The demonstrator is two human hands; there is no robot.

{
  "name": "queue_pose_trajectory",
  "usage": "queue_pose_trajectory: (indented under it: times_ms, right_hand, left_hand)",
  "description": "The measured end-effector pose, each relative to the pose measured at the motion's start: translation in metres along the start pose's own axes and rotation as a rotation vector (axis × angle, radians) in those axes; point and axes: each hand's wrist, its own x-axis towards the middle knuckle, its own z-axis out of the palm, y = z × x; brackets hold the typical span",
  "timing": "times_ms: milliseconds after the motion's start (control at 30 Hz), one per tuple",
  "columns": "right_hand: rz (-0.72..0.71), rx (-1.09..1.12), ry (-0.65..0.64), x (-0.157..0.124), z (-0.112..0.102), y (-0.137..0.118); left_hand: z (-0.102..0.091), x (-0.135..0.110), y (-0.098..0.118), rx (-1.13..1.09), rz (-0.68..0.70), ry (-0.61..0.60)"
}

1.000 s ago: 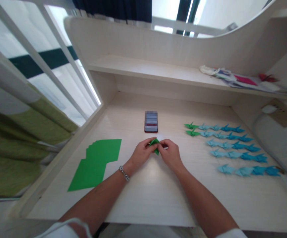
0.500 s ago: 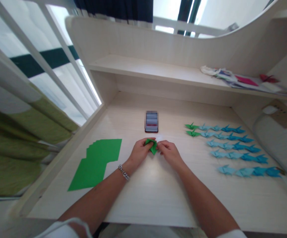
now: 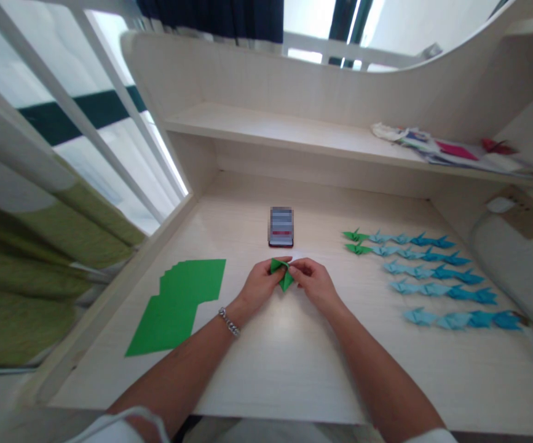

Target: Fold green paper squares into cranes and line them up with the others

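A small, partly folded piece of green paper (image 3: 283, 274) is pinched between both my hands just above the middle of the desk (image 3: 294, 357). My left hand (image 3: 261, 284), with a metal bracelet at the wrist, grips its left side. My right hand (image 3: 315, 283) grips its right side with fingers closed on the top edge. A phone (image 3: 281, 226) lies flat just beyond my hands.
A fanned stack of green paper sheets (image 3: 178, 301) lies at the left. Rows of folded paper cranes (image 3: 432, 271), blue with two green ones, fill the right side. A shelf (image 3: 294, 132) above holds papers (image 3: 446, 151) at its right end. White bars and a curtain stand left.
The green paper has turned a little in my fingers and both hands have shifted slightly left; a fold is being worked at its top.
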Motion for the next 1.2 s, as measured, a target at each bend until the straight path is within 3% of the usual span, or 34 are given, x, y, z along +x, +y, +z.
queue_pose_trajectory:
  times_ms: [333,1200]
  right_hand:
    - [0.0,-0.008,0.02,0.0,-0.002,0.001]
    - [0.099,0.125,0.02,-0.001,-0.002,-0.003]
  left_hand:
    - [-0.003,0.001,0.005,0.215,0.105,0.012]
    - [-0.002,-0.003,0.015,0.34,0.134,-0.023]
